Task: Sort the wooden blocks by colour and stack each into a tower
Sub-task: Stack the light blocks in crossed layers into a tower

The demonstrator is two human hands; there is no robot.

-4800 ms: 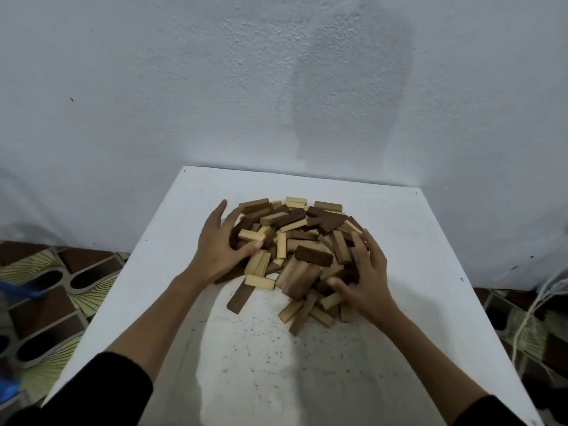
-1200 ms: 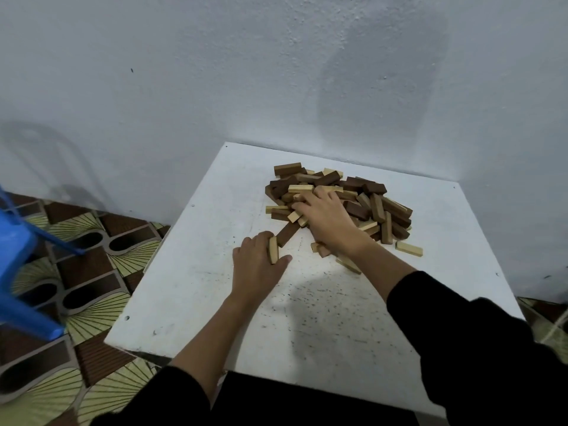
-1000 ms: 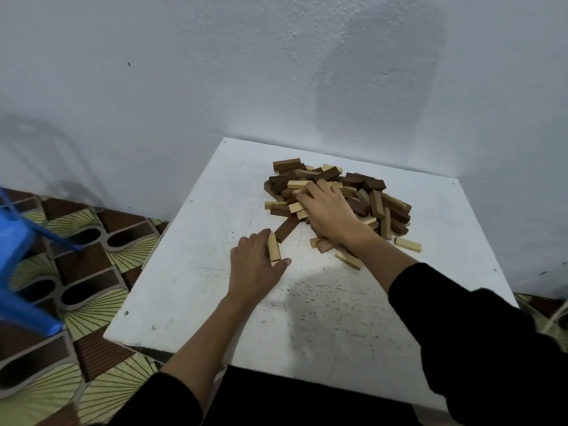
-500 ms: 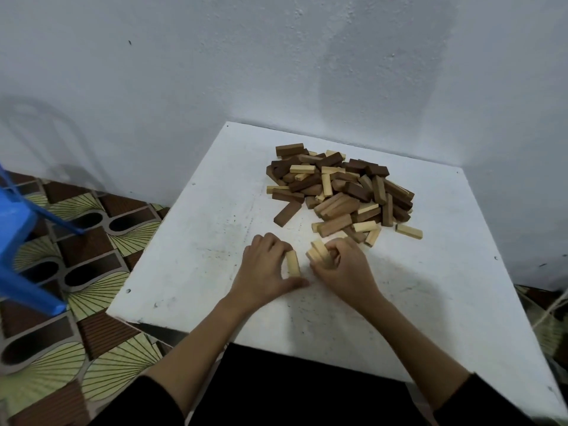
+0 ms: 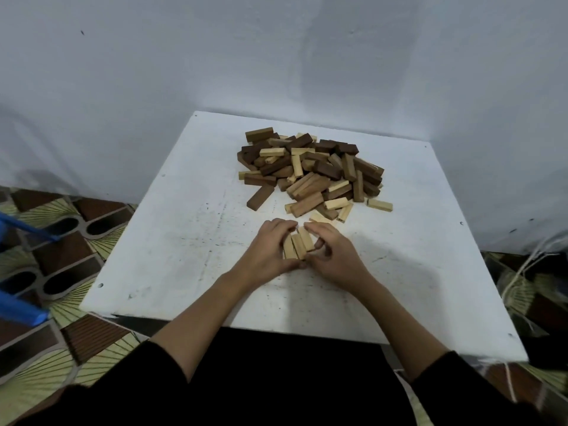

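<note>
A mixed pile of wooden blocks (image 5: 310,170), dark brown, mid brown and pale, lies on the far half of the white table (image 5: 190,241). Nearer to me, three pale blocks (image 5: 297,245) lie side by side on the table. My left hand (image 5: 270,250) curls round their left side and my right hand (image 5: 332,253) curls round their right side, pressing them together. A single dark brown block (image 5: 260,197) lies apart at the pile's near left. One pale block (image 5: 380,205) lies apart at the right.
The table stands against a pale wall (image 5: 276,56). A blue plastic stool (image 5: 18,272) stands on the patterned floor at the left. Loose string (image 5: 519,272) hangs beside the table's right edge. My dark sleeves fill the bottom of the view.
My right hand has left the pile and come back toward me with pale blocks. Both hands have closed in, and the pale blocks now lie pressed together between them.
</note>
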